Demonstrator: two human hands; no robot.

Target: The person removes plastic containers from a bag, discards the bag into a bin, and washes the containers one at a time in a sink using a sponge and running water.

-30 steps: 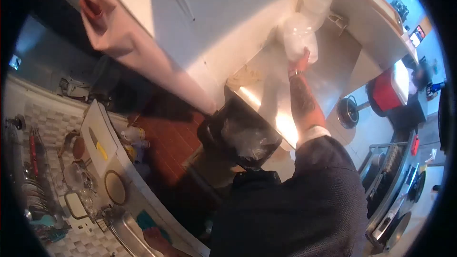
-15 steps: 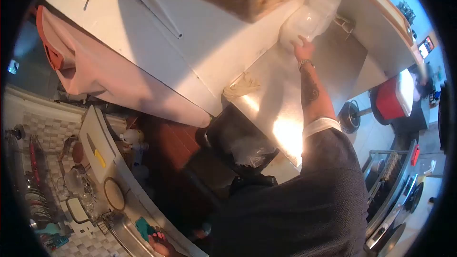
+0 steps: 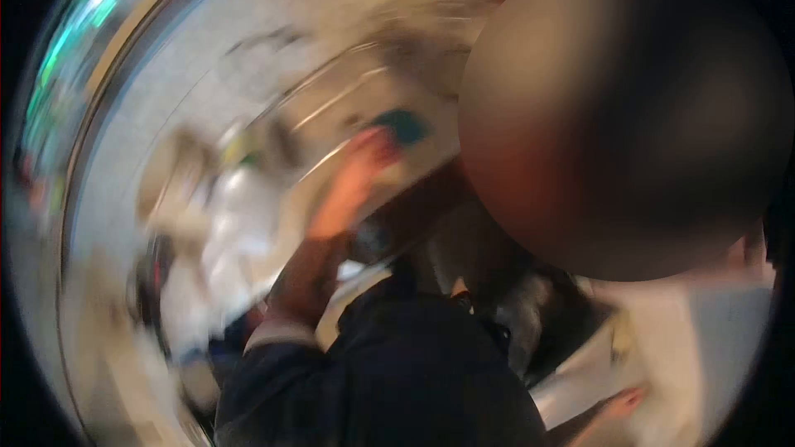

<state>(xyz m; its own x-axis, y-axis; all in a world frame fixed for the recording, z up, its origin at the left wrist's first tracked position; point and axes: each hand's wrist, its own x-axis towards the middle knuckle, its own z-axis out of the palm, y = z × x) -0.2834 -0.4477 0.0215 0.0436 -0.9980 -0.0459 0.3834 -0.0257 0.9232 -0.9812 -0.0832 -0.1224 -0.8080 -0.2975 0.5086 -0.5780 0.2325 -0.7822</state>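
Note:
My left hand (image 3: 373, 149) reaches out over the counter by the sink and is smeared by motion. At its fingertips is a teal cloth (image 3: 402, 126), which the fingers seem to grip. My right hand (image 3: 625, 401) is low at the right edge, beside a pale surface. Its fingers are too blurred to make out, and I see nothing in it.
White plastic bags (image 3: 240, 223) and blurred items stand left of my left arm. A dark bin (image 3: 571, 335) with a greyish bag (image 3: 526, 314) is near my body at lower right. A large round blur hides the upper right.
The view has swung round towards the sink counter. My right hand, earlier on a translucent white container, is now away from it. My left hand stays with the teal cloth.

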